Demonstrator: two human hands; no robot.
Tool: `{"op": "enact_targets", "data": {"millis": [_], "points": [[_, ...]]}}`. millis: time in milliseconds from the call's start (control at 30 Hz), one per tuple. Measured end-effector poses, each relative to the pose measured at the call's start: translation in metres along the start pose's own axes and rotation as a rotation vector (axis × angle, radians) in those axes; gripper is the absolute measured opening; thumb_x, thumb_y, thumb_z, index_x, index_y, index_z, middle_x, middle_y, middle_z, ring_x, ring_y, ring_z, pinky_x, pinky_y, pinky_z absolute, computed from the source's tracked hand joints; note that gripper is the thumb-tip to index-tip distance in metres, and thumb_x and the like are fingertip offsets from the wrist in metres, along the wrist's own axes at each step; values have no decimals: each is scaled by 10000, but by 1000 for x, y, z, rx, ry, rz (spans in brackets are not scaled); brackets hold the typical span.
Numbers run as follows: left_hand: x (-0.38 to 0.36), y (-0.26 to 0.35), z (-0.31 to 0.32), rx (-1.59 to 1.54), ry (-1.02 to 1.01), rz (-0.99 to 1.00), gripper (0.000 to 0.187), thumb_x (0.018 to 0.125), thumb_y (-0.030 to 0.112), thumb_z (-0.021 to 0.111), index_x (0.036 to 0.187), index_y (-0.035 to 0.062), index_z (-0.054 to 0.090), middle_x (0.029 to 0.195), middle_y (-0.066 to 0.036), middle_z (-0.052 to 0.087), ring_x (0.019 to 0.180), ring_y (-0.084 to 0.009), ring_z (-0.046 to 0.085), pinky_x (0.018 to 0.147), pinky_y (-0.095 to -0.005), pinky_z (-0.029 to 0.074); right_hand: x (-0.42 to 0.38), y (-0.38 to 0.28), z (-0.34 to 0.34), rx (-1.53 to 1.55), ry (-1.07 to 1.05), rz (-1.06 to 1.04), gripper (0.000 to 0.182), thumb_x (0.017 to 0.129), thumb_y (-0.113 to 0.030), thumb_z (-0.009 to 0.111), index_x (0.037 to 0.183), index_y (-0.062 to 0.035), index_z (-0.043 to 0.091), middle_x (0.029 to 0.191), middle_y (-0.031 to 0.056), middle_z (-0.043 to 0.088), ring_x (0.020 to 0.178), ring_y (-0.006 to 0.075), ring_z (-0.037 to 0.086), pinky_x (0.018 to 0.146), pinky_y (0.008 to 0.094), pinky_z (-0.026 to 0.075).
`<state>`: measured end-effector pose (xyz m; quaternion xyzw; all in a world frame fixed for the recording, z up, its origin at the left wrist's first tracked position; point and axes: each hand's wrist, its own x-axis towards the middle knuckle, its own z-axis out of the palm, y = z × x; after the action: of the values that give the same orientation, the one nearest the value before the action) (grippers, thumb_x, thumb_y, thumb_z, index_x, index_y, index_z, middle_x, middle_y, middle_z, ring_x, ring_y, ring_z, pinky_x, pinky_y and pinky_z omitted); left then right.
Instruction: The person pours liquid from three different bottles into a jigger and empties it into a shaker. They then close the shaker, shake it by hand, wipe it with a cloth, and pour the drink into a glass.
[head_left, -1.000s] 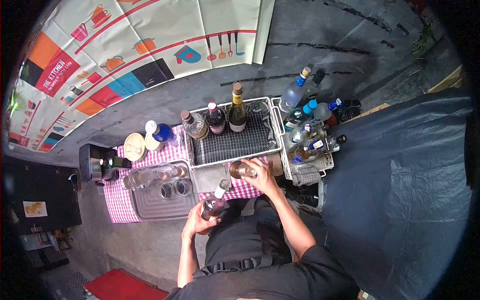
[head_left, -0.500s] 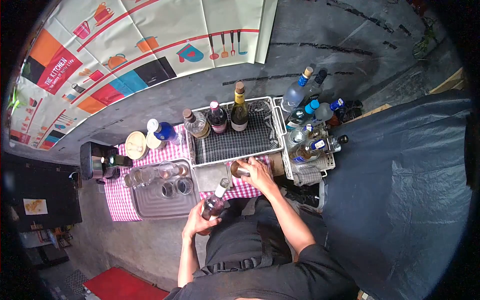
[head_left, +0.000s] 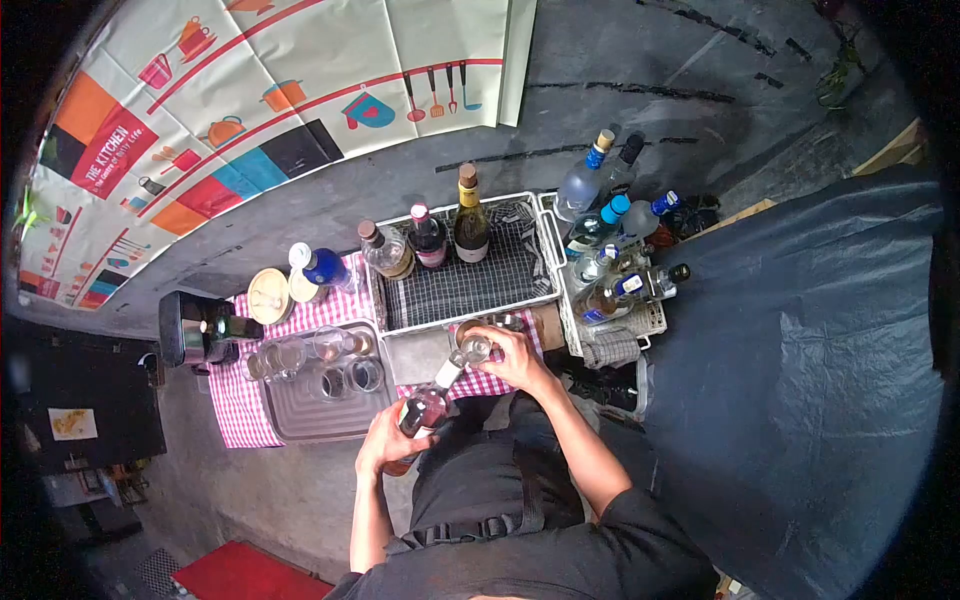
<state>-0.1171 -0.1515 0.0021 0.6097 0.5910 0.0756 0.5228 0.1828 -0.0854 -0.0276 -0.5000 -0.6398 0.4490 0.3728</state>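
My left hand (head_left: 385, 440) grips a pink bottle (head_left: 424, 407) with a white neck, tilted so that its mouth points up and right. My right hand (head_left: 512, 357) holds a small glass (head_left: 476, 347) right at the bottle's mouth, over the near edge of the red checked cloth (head_left: 240, 410). Behind my right hand a metal cup (head_left: 506, 323) stands on the cloth, partly hidden by my fingers.
A white wire basket (head_left: 545, 245) holds three bottles (head_left: 430, 238) at its back. A second basket (head_left: 650, 320) on the right is packed with several bottles. A grey tray (head_left: 300, 420) with several glasses lies on the left, beside a blue bottle (head_left: 325, 267) and a black appliance (head_left: 185, 325).
My right hand has left the metal cup and now holds a small glass. The pink bottle has tilted further over, bringing its mouth up to the glass.
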Motion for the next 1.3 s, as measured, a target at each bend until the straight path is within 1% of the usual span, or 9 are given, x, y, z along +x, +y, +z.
{"op": "enact_targets", "data": {"millis": [100,167,267,400,467,767,867,967,1300], "points": [[-4,19,-8,7,-2,27,655,638,250,899,1216,37,676,1031,-83,749,960,-174,701,903,-353,541,-2,-7,-1,-17,-3,-35,571,710,47,770,1265,-31,660,1232,154,719,1132,287,705,982,378,564],[-4,22,-10,48,-52,-8,673,627,283,898,1214,40,679,1029,-106,754,958,-214,717,893,-372,548,-1,-9,-2,-45,-14,-69,566,713,39,773,1264,-33,663,1226,152,720,1123,301,705,978,383,565],[-6,22,-10,80,-12,5,703,614,308,900,1223,37,678,1038,-134,759,964,-259,729,896,-395,552,-2,-11,-3,-64,-21,-63,573,714,34,775,1270,-39,663,1220,150,720,1115,312,704,970,390,566],[-9,21,-11,80,-24,-18,732,606,333,901,1234,34,674,1037,-152,761,982,-282,734,902,-408,550,-5,-8,-3,-74,-33,-50,564,716,24,781,1266,-39,670,1224,153,715,1121,316,701,969,394,567],[-12,26,-14,149,-37,-59,754,603,384,906,1242,54,681,1041,-181,766,1006,-335,738,919,-437,552,-5,-2,-1,-63,-51,-68,558,715,23,777,1261,-38,677,1239,158,708,1131,321,696,986,395,563],[-13,27,-19,166,-95,-125,762,599,415,907,1224,39,687,1044,-190,763,1019,-345,734,916,-441,548,-6,-2,0,-68,-90,-70,592,689,31,776,1269,-35,678,1262,164,697,1189,330,666,1047,401,527],[-16,42,-24,151,-111,-140,777,595,431,904,1222,28,686,1050,-206,759,1029,-350,731,922,-443,545,-5,-6,-2,-77,-99,-72,584,695,32,778,1266,-35,680,1264,163,697,1184,330,668,1042,402,529],[-10,19,-20,186,-120,-138,797,587,449,901,1223,20,685,1053,-220,756,1040,-355,729,929,-446,543,-6,-3,-1,-93,-90,-88,573,698,33,779,1259,-38,684,1258,163,699,1181,333,669,1038,405,530],[-10,23,-21,172,-121,-150,807,580,469,903,1218,24,690,1044,-226,754,1042,-360,727,936,-448,542,-5,0,0,-75,-90,-82,579,701,28,771,1269,-43,682,1262,165,699,1183,337,668,1033,401,534]]}}
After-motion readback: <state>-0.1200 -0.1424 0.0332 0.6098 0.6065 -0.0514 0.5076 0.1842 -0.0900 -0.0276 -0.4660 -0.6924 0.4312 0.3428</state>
